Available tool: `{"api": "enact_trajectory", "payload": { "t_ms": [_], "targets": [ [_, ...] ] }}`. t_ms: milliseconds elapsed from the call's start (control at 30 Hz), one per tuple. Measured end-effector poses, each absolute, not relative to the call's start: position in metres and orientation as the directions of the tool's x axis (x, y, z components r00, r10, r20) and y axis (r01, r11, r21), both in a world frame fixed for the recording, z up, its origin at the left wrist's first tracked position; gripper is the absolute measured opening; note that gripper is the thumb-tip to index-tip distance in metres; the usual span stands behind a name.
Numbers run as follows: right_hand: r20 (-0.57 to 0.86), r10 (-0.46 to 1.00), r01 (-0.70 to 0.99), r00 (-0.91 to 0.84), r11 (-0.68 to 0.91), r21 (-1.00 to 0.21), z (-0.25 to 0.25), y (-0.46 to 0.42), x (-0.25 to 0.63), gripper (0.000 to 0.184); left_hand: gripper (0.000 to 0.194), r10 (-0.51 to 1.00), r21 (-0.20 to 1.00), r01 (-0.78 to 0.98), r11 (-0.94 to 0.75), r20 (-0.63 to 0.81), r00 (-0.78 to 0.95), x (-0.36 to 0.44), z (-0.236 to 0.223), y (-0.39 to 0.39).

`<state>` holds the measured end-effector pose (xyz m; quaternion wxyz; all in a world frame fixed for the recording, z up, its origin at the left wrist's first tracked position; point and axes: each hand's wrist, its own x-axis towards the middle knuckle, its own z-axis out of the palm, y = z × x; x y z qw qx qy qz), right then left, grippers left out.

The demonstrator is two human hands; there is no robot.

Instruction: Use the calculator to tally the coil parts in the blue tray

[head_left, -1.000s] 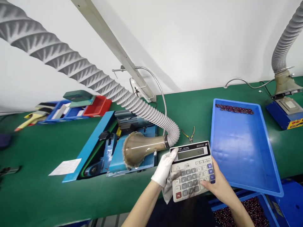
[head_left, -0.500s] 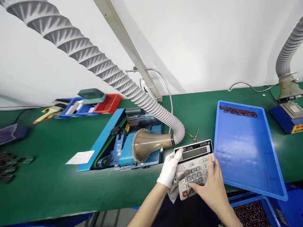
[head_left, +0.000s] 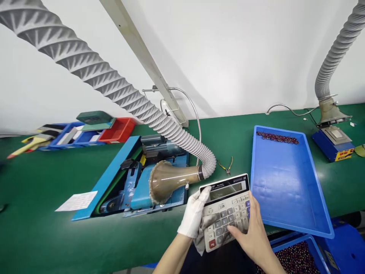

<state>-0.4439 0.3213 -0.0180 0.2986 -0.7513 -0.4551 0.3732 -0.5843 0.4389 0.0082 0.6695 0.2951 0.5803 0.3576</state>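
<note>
A white desk calculator (head_left: 225,201) with a dark-framed display is tilted up in front of me, above the bench's front edge. My left hand (head_left: 194,215), in a white glove, grips its left side with the thumb near the display. Greyish, soiled fabric (head_left: 200,239) hangs below that glove; I cannot tell whether it is part of it. My bare right hand (head_left: 252,236) holds the calculator's right edge with the fingers, while its thumb rests over the lower number keys. No digits are readable on the display.
A blue belt machine (head_left: 137,186) with a funnel hood (head_left: 168,180) and grey duct stands left. Pliers (head_left: 227,167) lie behind the calculator. At right is a blue tray (head_left: 285,182) with dark beaded strands (head_left: 278,137). Below, a bin holds speckled dark pieces (head_left: 296,258). Small bins (head_left: 119,129) stand back left.
My view has turned rightward, so the scene sits further left. Digits earlier visible on the display no longer show. My right fingers have shifted on the edge, uncovering purple keys.
</note>
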Motion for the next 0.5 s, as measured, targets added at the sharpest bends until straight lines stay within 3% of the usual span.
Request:
{"api": "enact_trajectory", "payload": {
  "t_ms": [100, 233, 333, 500],
  "targets": [
    [-0.304, 0.926, 0.173, 0.223, -0.344, -0.923, -0.020, 0.314, -0.433, 0.080, 0.045, 0.829, 0.826, -0.065, 0.560, -0.558, 0.046, -0.591, 0.009, 0.440],
    [-0.340, 0.937, -0.229, 0.077, -0.316, -0.921, -0.025, 0.308, -0.422, 0.076, 0.044, 0.835, 0.835, -0.011, 0.551, -0.551, 0.010, -0.598, 0.012, 0.441],
    [-0.335, 0.942, -0.325, 0.034, -0.307, -0.895, -0.031, 0.306, -0.421, 0.080, 0.044, 0.825, 0.825, 0.023, 0.564, -0.564, -0.008, -0.598, 0.016, 0.438],
    [-0.346, 0.934, -0.321, 0.092, -0.301, -0.898, -0.033, 0.306, -0.425, 0.088, 0.042, 0.808, 0.806, 0.069, 0.587, -0.578, -0.119, -0.598, 0.017, 0.434]
  ]
}}
